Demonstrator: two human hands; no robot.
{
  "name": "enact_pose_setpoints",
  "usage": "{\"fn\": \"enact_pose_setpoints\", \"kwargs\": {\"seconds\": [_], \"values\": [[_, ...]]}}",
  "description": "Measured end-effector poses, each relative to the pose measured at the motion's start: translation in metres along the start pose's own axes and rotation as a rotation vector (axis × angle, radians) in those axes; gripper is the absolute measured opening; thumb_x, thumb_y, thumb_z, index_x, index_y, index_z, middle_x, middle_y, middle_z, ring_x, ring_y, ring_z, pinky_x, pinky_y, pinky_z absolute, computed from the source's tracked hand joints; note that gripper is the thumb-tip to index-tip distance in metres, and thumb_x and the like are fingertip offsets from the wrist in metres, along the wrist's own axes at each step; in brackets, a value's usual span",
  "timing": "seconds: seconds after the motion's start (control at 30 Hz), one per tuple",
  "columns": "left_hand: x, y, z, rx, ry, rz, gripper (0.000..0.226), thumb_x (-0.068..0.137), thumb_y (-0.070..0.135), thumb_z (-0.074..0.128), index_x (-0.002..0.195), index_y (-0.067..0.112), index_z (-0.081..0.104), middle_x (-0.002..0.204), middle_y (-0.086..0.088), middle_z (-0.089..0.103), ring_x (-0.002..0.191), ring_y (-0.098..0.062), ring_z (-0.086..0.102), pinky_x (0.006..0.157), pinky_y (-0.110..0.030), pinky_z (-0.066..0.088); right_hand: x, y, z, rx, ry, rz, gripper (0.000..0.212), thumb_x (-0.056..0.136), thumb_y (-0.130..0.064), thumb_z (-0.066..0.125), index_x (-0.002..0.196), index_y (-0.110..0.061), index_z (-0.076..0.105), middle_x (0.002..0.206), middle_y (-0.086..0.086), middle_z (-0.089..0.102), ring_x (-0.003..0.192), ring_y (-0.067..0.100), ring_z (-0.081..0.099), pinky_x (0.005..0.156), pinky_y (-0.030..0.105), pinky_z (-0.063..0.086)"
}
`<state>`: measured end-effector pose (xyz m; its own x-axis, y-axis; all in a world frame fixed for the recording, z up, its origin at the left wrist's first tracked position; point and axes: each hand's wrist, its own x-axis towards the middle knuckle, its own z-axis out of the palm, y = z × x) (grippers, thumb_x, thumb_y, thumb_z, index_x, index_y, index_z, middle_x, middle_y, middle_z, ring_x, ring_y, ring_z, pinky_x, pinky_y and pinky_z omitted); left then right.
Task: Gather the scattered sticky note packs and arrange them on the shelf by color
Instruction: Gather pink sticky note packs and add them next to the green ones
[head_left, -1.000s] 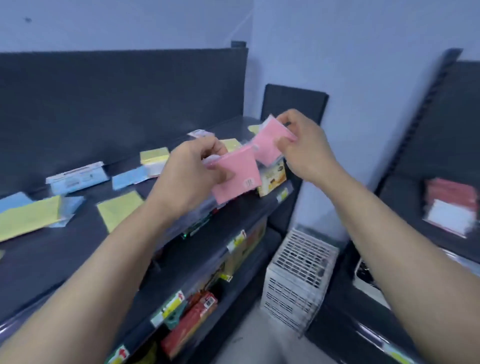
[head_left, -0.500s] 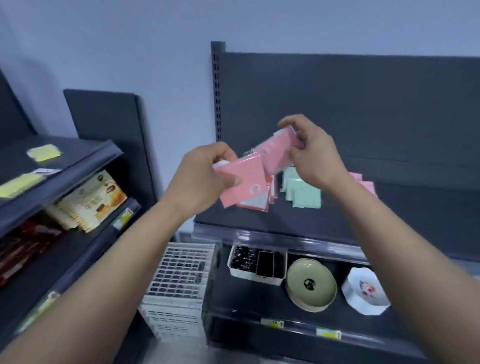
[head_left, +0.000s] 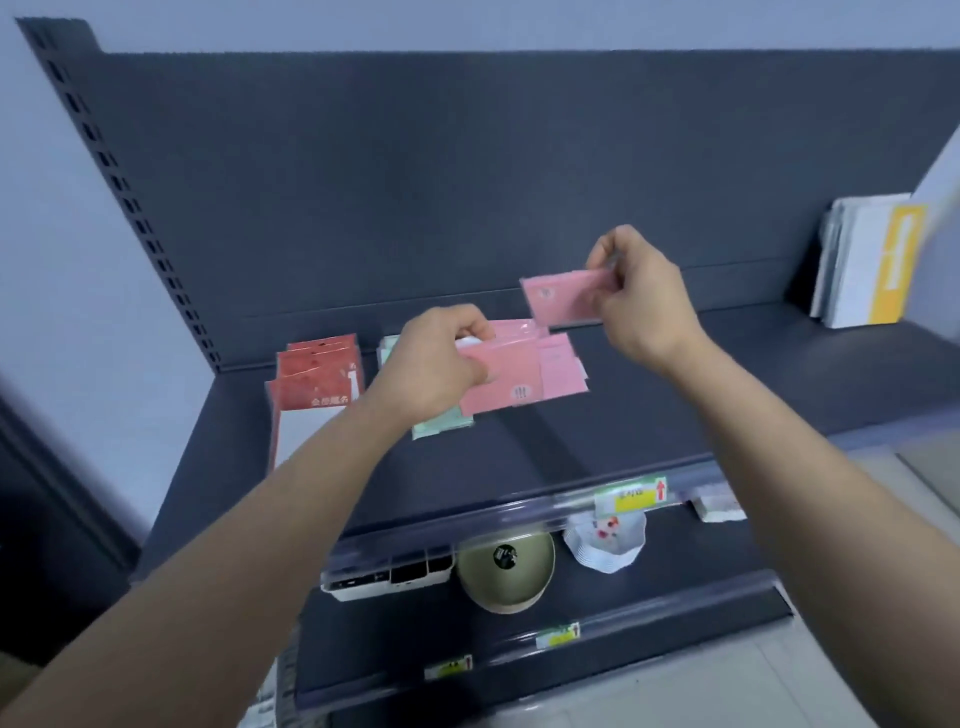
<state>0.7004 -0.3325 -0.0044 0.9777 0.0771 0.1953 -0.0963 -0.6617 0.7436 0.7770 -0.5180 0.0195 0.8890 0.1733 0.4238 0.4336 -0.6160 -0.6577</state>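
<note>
While my left hand (head_left: 436, 364) grips one pink sticky note pack (head_left: 501, 387) by its left edge, low over the shelf (head_left: 675, 395), my right hand (head_left: 641, 299) pinches a second pink pack (head_left: 563, 301) by its right end, higher and further back, apart from the first. Just right of the pack in my left hand, more pink packs (head_left: 563, 371) lie flat on the shelf. Under my left wrist lie mint-green packs (head_left: 441, 427), partly hidden, and at the shelf's left red-and-white packs (head_left: 317, 395) overlap in a stack. At far right, white-and-yellow packages (head_left: 872, 260) stand against the back panel. On the lower shelf (head_left: 675, 566) sit an olive bowl (head_left: 506, 577) and a white patterned dish (head_left: 605, 545).
</note>
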Motion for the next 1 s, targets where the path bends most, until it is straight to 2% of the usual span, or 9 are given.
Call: {"fn": "enact_pose_setpoints", "kwargs": {"seconds": [0.13,0.3,0.47,0.53,0.6,0.7,0.77,0.87,1.0], "values": [[0.039,-0.012,0.037,-0.052,-0.115,0.014,0.030,0.072,0.003,0.073,0.072,0.027,0.055,0.093,0.003,0.062,0.082,-0.015,0.055,0.064,-0.022,0.039,0.009,0.028,-0.012,-0.038,0.015,0.052,0.030,0.078,0.011,0.043,0.088,-0.017,0.045,0.064,-0.005,0.044,0.055,0.012,0.038,0.044,0.017,0.034],[0.074,-0.032,0.075,-0.070,-0.195,-0.036,0.031,0.071,0.003,0.075,0.069,0.027,0.054,0.101,-0.002,0.066,0.074,-0.017,0.054,0.058,-0.022,0.038,0.013,0.061,-0.014,-0.061,0.003,0.120,0.027,0.079,0.009,0.047,0.087,-0.017,0.045,0.075,0.004,0.054,0.057,0.011,0.042,0.046,0.013,0.036],[0.100,-0.043,0.098,-0.064,-0.213,-0.104,0.026,0.074,0.002,0.073,0.083,0.021,0.058,0.115,-0.002,0.063,0.100,-0.022,0.061,0.079,-0.028,0.047,0.022,0.089,-0.009,-0.044,-0.073,0.156,0.023,0.079,0.006,0.046,0.087,-0.016,0.046,0.070,0.003,0.052,0.058,0.018,0.041,0.046,0.017,0.034],[0.108,-0.047,0.108,-0.061,-0.216,-0.133,0.027,0.076,-0.001,0.070,0.089,0.019,0.058,0.121,-0.004,0.058,0.103,-0.022,0.060,0.077,-0.028,0.048,0.028,0.099,-0.007,-0.044,-0.119,0.157,0.022,0.080,0.005,0.045,0.089,-0.014,0.046,0.072,0.004,0.052,0.060,0.021,0.041,0.049,0.022,0.037],[0.116,-0.052,0.117,-0.056,-0.202,-0.152,0.028,0.077,-0.004,0.067,0.093,0.016,0.057,0.123,-0.008,0.056,0.097,-0.022,0.059,0.069,-0.026,0.050,0.035,0.109,-0.007,-0.063,-0.174,0.154,0.022,0.082,0.005,0.044,0.092,-0.014,0.046,0.075,0.005,0.054,0.062,0.021,0.043,0.051,0.025,0.039],[0.127,-0.055,0.125,-0.019,-0.155,-0.164,0.031,0.077,-0.004,0.066,0.098,0.015,0.053,0.117,-0.008,0.057,0.086,-0.019,0.054,0.067,-0.026,0.050,0.048,0.124,-0.004,-0.106,-0.290,0.151,0.027,0.082,0.006,0.043,0.095,-0.017,0.048,0.070,-0.001,0.051,0.059,0.017,0.045,0.044,0.014,0.035],[0.135,-0.055,0.129,0.030,-0.127,-0.174,0.034,0.077,-0.002,0.067,0.102,0.015,0.052,0.106,-0.005,0.057,0.083,-0.020,0.055,0.066,-0.028,0.047,0.057,0.132,0.002,-0.135,-0.372,0.144,0.027,0.081,0.005,0.045,0.096,-0.016,0.055,0.078,0.001,0.055,0.067,0.018,0.051,0.050,0.019,0.039],[0.146,-0.057,0.132,0.067,-0.086,-0.199,0.030,0.075,0.002,0.072,0.095,0.015,0.053,0.093,-0.001,0.056,0.072,-0.017,0.052,0.056,-0.021,0.039,0.066,0.142,0.017,-0.161,-0.512,0.137,0.026,0.080,0.003,0.048,0.089,-0.019,0.057,0.087,0.001,0.058,0.077,0.019,0.054,0.063,0.021,0.040],[0.153,-0.061,0.130,0.092,-0.065,-0.214,0.026,0.071,0.003,0.074,0.093,0.009,0.061,0.086,0.000,0.058,0.077,-0.016,0.053,0.057,-0.018,0.039,0.069,0.150,0.039,-0.143,-0.677,0.114,0.021,0.081,-0.002,0.053,0.076,-0.022,0.052,0.085,0.000,0.057,0.078,0.018,0.052,0.055,0.017,0.037]]}}
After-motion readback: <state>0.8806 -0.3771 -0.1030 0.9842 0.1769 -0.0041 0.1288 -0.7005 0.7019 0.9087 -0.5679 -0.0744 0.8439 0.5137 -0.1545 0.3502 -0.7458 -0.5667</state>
